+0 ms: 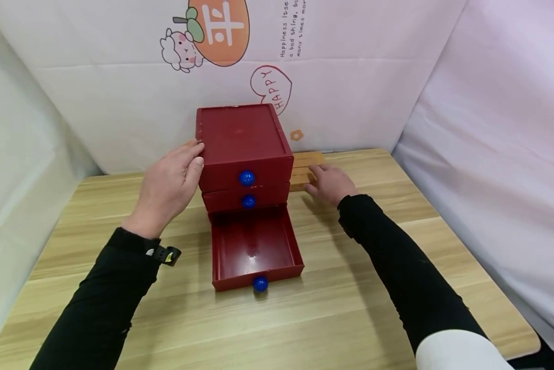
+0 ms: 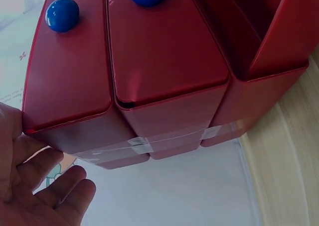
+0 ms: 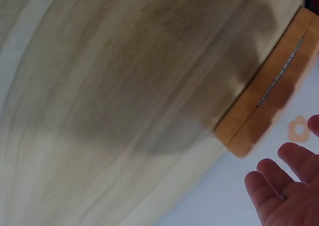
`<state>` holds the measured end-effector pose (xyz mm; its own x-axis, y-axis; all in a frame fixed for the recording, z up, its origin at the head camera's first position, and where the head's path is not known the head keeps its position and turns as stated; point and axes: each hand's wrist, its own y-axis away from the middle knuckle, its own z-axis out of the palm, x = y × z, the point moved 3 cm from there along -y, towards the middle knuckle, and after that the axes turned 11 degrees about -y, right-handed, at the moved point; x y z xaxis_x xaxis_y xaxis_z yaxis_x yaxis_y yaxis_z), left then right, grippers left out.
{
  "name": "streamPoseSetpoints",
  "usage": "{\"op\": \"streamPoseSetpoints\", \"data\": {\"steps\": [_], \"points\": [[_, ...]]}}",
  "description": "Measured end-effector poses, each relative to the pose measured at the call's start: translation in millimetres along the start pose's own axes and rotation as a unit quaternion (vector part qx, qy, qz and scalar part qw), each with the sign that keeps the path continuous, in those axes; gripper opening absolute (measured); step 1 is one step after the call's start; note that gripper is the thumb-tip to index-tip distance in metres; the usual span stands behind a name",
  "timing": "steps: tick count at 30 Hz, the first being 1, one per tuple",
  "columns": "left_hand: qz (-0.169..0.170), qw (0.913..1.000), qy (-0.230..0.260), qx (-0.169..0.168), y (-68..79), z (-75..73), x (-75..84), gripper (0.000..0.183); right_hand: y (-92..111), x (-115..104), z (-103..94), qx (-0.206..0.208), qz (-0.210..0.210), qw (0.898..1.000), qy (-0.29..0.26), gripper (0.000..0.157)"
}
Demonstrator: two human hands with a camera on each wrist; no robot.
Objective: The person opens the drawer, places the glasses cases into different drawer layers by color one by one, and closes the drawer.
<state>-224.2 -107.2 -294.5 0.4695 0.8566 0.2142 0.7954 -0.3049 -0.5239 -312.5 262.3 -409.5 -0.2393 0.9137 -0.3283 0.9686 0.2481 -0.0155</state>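
Note:
A red three-drawer box (image 1: 240, 131) stands on the table, with a round blue knob on each drawer. Its bottom drawer (image 1: 237, 281) is pulled out, while the upper two are closed. My left hand (image 1: 168, 180) rests against the box's upper left edge; in the left wrist view its fingers (image 2: 75, 191) are relaxed and spread beside the box's side. Behind the box to the right lies an orange-brown wooden piece (image 3: 271, 84) with a metal hinge-like strip along its side. My right hand (image 1: 332, 184) reaches over its right end, fingers loosely extended; whether they touch it cannot be told.
The wood-patterned table (image 1: 350, 318) ends at a rounded right corner. A white printed cloth (image 1: 350, 92) hangs behind it, and more white cloth (image 1: 503, 128) hangs at the right. Clear tape (image 2: 142, 145) runs across the box's side.

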Motion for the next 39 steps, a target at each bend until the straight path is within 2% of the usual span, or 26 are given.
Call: {"op": "streamPoseSetpoints", "data": {"steps": [6, 11, 20, 32, 39], "points": [[0.005, 0.9994, 0.022, -0.027, -0.2, 5.8, -0.4, 0.058, -9.1, 5.3, 14.1, -0.01, 0.001, 1.0, 0.004, 0.074], [-0.001, 0.9987, 0.035, -0.037, 2.2, 6.6, -2.4, 0.058, -15.1, 3.0, 19.6, -0.007, -0.009, 1.0, 0.01, 0.072], [0.003, 0.9992, 0.026, -0.031, -0.1, 5.0, -4.5, 0.058, -19.8, 1.2, 19.2, -0.015, -0.005, 0.999, 0.043, 0.074], [0.003, 0.9991, 0.019, -0.038, -1.3, 5.1, -4.0, 0.058, -21.4, 6.2, 18.0, -0.039, 0.012, 0.998, 0.04, 0.073], [0.0, 0.9992, 0.016, -0.036, -1.7, 5.4, -5.0, 0.058, -20.2, 3.0, 15.2, -0.039, 0.015, 0.998, 0.055, 0.074]]}}
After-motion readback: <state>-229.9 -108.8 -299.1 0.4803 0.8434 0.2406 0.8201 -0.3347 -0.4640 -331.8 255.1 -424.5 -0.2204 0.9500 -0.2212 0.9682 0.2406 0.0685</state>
